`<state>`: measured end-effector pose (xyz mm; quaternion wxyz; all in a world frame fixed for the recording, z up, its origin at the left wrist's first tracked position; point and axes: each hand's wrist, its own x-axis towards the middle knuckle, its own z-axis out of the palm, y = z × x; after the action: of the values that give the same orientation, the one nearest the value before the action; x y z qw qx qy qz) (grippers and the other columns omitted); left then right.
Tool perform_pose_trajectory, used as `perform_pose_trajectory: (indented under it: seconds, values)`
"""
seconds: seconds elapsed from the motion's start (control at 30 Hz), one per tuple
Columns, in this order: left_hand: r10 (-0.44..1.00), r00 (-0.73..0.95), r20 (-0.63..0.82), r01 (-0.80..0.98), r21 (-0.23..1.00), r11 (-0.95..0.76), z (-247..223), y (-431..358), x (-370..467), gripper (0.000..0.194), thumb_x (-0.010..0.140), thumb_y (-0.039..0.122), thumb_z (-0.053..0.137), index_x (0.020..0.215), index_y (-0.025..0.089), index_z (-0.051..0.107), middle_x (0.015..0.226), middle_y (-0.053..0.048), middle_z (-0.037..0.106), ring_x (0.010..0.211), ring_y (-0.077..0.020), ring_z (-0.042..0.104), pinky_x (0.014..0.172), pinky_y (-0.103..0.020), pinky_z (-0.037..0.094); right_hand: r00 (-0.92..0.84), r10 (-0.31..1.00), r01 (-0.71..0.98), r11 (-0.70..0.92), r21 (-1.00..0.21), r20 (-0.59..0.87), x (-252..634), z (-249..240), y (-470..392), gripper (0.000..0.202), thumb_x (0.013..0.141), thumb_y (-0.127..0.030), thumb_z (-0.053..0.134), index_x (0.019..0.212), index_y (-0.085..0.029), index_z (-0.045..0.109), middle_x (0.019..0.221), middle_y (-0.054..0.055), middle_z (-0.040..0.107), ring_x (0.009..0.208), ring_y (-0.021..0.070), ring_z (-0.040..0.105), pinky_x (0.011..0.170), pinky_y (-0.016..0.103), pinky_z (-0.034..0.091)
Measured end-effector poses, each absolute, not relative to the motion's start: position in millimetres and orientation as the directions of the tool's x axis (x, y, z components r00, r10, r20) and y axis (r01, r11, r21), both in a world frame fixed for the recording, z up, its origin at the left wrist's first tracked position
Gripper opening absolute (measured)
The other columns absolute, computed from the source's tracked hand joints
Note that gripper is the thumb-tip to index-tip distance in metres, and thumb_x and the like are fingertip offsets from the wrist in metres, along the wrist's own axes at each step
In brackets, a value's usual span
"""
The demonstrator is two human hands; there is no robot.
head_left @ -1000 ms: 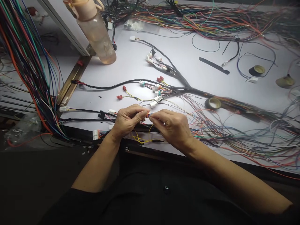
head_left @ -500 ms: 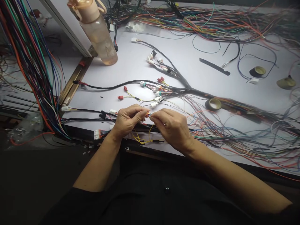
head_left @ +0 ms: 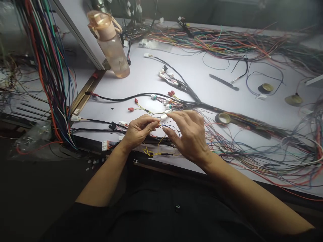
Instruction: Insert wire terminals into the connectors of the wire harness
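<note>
My left hand (head_left: 138, 130) pinches a small orange connector (head_left: 158, 124) between thumb and fingertips; thin wires run out of it to the right. Just right of it is my right hand (head_left: 189, 136), its thumb and fingers spread apart with nothing between them. Behind the hands, a white connector (head_left: 164, 117) and two red connectors (head_left: 171, 93) belong to a branched black-taped harness (head_left: 209, 107) on the white table (head_left: 151, 80). Yellow wires (head_left: 151, 154) hang below the hands near the table's front edge.
A clear bottle (head_left: 113, 53) stands at the back left. Hanging wires (head_left: 47, 67) are at the left, a long wire bundle (head_left: 214, 42) along the back. Tape rolls (head_left: 223, 118) and a flat dark strip (head_left: 224, 82) lie at the right. Loose wires spread at the front right.
My right hand has opened, its fingers lifting away from the wires by the connector. My left hand keeps its pinch. The camera view has shifted, with the scene lower in the picture.
</note>
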<state>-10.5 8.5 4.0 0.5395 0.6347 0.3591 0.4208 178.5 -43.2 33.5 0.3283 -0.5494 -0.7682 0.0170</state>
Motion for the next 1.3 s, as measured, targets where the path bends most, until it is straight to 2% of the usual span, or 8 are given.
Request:
perform_pose_trajectory:
  seconds: [0.23, 0.4, 0.5, 0.67, 0.73, 0.93, 1.17, 1.3]
  values:
    - [0.760, 0.511, 0.401, 0.155, 0.826, -0.541, 31, 23, -7, 0.013, 0.083, 0.022, 0.069, 0.094, 0.018, 0.074, 0.087, -0.005, 0.069, 0.083, -0.0151, 0.064, 0.078, -0.030, 0.052, -0.263, 0.957, 0.756, 0.283, -0.590, 0.123, 178, 19, -36, 0.031, 0.101, -0.032, 0.037, 0.082, -0.020, 0.058, 0.071, -0.001, 0.068, 0.065, 0.0136, 0.058, 0.083, 0.032, 0.033]
    - [0.701, 0.589, 0.403, 0.171, 0.785, -0.595, 35, 44, 1, 0.012, 0.086, 0.025, 0.064, 0.092, 0.018, 0.073, 0.083, -0.006, 0.069, 0.081, -0.0158, 0.063, 0.077, -0.032, 0.052, -0.209, 0.978, 0.660, 0.160, -0.734, 0.025, 191, 14, -40, 0.028, 0.098, -0.036, 0.039, 0.078, -0.022, 0.054, 0.073, 0.000, 0.062, 0.065, 0.0156, 0.053, 0.065, 0.028, 0.031]
    - [0.707, 0.597, 0.380, 0.193, 0.787, -0.586, 31, 54, 8, 0.014, 0.086, 0.028, 0.064, 0.092, 0.017, 0.073, 0.083, -0.006, 0.069, 0.080, -0.0154, 0.063, 0.076, -0.031, 0.052, -0.175, 0.985, 0.594, 0.111, -0.797, 0.007, 195, 7, -40, 0.027, 0.095, -0.035, 0.042, 0.076, -0.022, 0.056, 0.072, 0.001, 0.060, 0.065, 0.0158, 0.051, 0.065, 0.028, 0.033]
    - [0.883, 0.387, 0.267, 0.257, 0.888, -0.381, 32, 30, 16, 0.041, 0.093, 0.037, 0.053, 0.129, 0.018, 0.053, 0.099, -0.006, 0.067, 0.087, -0.0145, 0.064, 0.081, -0.032, 0.052, -0.145, 0.989, 0.418, 0.064, -0.906, 0.003, 200, 0, -34, 0.034, 0.097, -0.038, 0.037, 0.089, -0.020, 0.064, 0.081, 0.002, 0.066, 0.076, 0.0156, 0.060, 0.070, 0.027, 0.043]
    - [0.907, 0.285, 0.309, 0.392, 0.826, -0.405, 32, 7, 17, 0.039, 0.092, 0.037, 0.054, 0.126, 0.017, 0.053, 0.107, -0.009, 0.066, 0.097, -0.0165, 0.062, 0.087, -0.034, 0.050, -0.129, 0.992, 0.348, 0.053, -0.936, 0.008, 202, 0, -32, 0.035, 0.096, -0.040, 0.039, 0.089, -0.019, 0.066, 0.084, 0.003, 0.067, 0.080, 0.0160, 0.061, 0.073, 0.028, 0.046]
    - [0.806, 0.433, 0.403, 0.539, 0.602, -0.590, 2, -42, 19, 0.015, 0.091, 0.024, 0.056, 0.084, 0.018, 0.067, 0.083, -0.006, 0.068, 0.081, -0.0170, 0.062, 0.078, -0.033, 0.049, -0.156, 0.987, 0.145, 0.053, -0.988, 0.030, 208, 8, -31, 0.035, 0.093, -0.042, 0.045, 0.087, -0.018, 0.068, 0.090, 0.005, 0.071, 0.088, 0.0165, 0.065, 0.086, 0.031, 0.048]
    - [0.780, 0.430, 0.455, 0.579, 0.524, -0.625, -15, -41, 20, 0.015, 0.091, 0.024, 0.057, 0.092, 0.019, 0.071, 0.085, -0.005, 0.068, 0.085, -0.0179, 0.062, 0.079, -0.033, 0.048, -0.251, 0.966, 0.056, 0.086, -0.995, 0.069, 206, 16, -26, 0.037, 0.092, -0.049, 0.048, 0.084, -0.018, 0.066, 0.090, 0.006, 0.071, 0.090, 0.0170, 0.064, 0.092, 0.034, 0.046]
    - [0.758, 0.526, 0.386, 0.630, 0.422, -0.652, -7, -43, 3, 0.036, 0.088, 0.039, 0.061, 0.120, 0.023, 0.063, 0.107, -0.008, 0.070, 0.103, -0.0223, 0.063, 0.104, -0.047, 0.038, -0.165, 0.983, 0.006, 0.087, -0.996, 0.084, 206, 7, -27, 0.038, 0.093, -0.053, 0.047, 0.081, -0.019, 0.060, 0.077, 0.001, 0.065, 0.080, 0.0149, 0.064, 0.088, 0.033, 0.045]
